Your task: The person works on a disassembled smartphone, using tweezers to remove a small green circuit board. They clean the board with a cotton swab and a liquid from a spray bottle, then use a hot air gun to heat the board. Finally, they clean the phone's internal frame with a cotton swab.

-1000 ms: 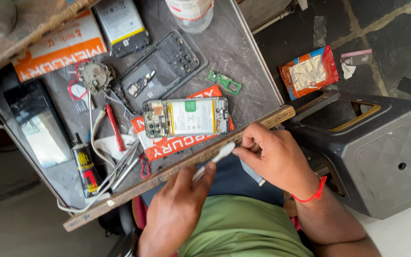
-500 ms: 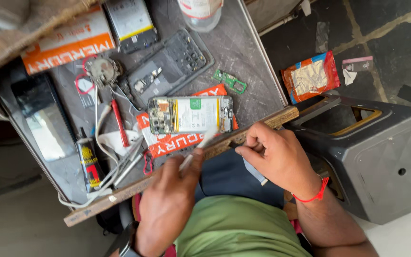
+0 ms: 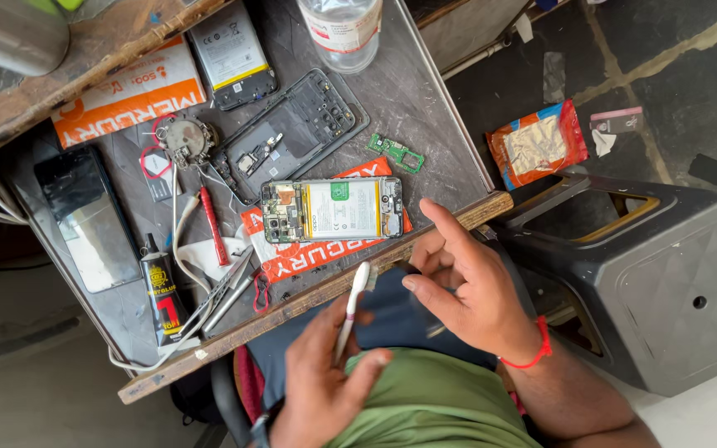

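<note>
My left hand [image 3: 324, 383] holds a slim white tool [image 3: 350, 305] upright over my lap, just below the table's wooden front edge [image 3: 234, 336]. My right hand [image 3: 468, 292], with a red thread at the wrist, hovers beside it with fingers apart and the index finger stretched toward the table edge. It holds nothing that I can make out. An opened phone [image 3: 334, 209] with its battery and boards exposed lies on an orange card just beyond both hands. A small green circuit board [image 3: 396, 152] sits behind it.
On the table lie a black phone frame [image 3: 292, 133], a dark phone [image 3: 85, 220], a glue tube [image 3: 162, 294], a red-handled tool [image 3: 213, 228], tweezers [image 3: 226, 290], wires, an orange box [image 3: 126, 91] and a bottle [image 3: 340, 29]. A black plastic stool [image 3: 657, 282] stands at right; a snack packet [image 3: 537, 143] lies on the floor.
My right hand has let go of the white tool's end and opened its fingers. My left hand keeps the tool, which has swung from slanted to nearly upright.
</note>
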